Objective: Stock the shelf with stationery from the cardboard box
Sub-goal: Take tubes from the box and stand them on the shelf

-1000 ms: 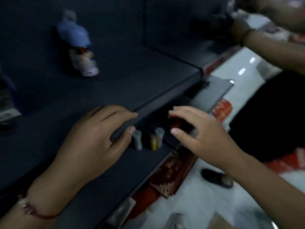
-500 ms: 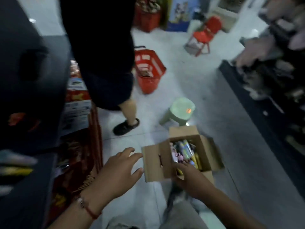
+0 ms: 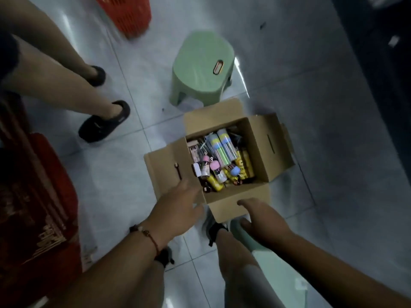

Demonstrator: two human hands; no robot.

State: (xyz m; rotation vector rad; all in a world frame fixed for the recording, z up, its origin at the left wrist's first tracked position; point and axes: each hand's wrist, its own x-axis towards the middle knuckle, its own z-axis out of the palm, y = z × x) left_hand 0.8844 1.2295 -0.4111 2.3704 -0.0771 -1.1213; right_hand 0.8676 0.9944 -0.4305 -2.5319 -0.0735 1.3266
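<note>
Head view: our left hand (image 3: 178, 205) and right hand (image 3: 264, 221), both relaxed and empty, flank the box (image 3: 262, 147); its tubes (image 3: 222, 147), just ahead, look light, stiff, slippery — we'd pinch mid-barrel.

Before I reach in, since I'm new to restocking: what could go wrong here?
The cardboard box is packed with loosely piled stationery, so pulling one piece may drag others out. The left hand and right hand sit at the near flaps, which could fold. A green stool and another person's feet crowd the floor.
</note>
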